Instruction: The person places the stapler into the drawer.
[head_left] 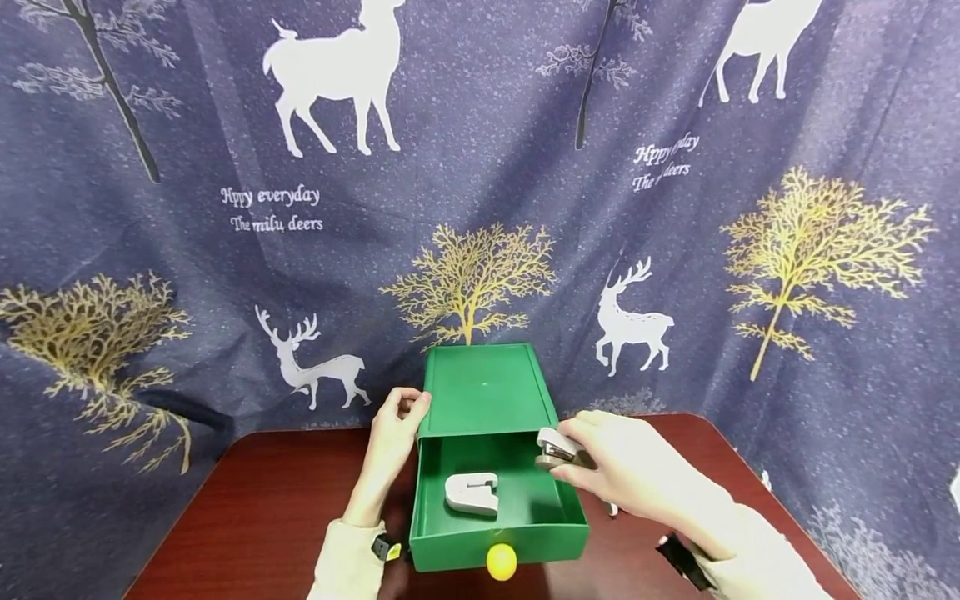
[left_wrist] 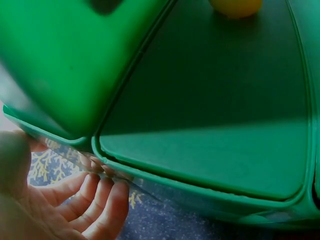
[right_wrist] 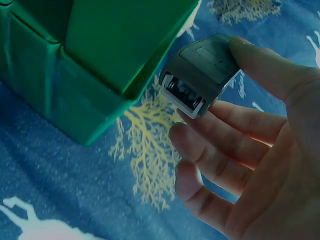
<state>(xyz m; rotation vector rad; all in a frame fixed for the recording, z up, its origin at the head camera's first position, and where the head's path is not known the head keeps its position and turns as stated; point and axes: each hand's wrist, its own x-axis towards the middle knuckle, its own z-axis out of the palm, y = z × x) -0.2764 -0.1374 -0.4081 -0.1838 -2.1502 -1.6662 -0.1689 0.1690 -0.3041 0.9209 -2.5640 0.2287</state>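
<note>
A green box (head_left: pixel 487 387) has its drawer (head_left: pixel 498 546) pulled out at the front, with a round yellow knob (head_left: pixel 502 562). Inside the drawer lies a white, slotted thing (head_left: pixel 471 493) that resembles a small stapler. Above the drawer's right side, my right hand (head_left: pixel 633 462) pinches a small white and grey stapler (head_left: pixel 553 448) between thumb and fingers. The right wrist view shows one end of that stapler (right_wrist: pixel 202 72). At the box's left wall, my left hand (head_left: pixel 397 433) rests its fingertips (left_wrist: pixel 116 197) against the side, its fingers loosely bent.
The box stands on a reddish-brown table (head_left: pixel 277 500). A dark cloth (head_left: pixel 480 183) printed with deer and trees hangs close behind. Under my right hand, a small white thing (head_left: pixel 612 508) shows only in part.
</note>
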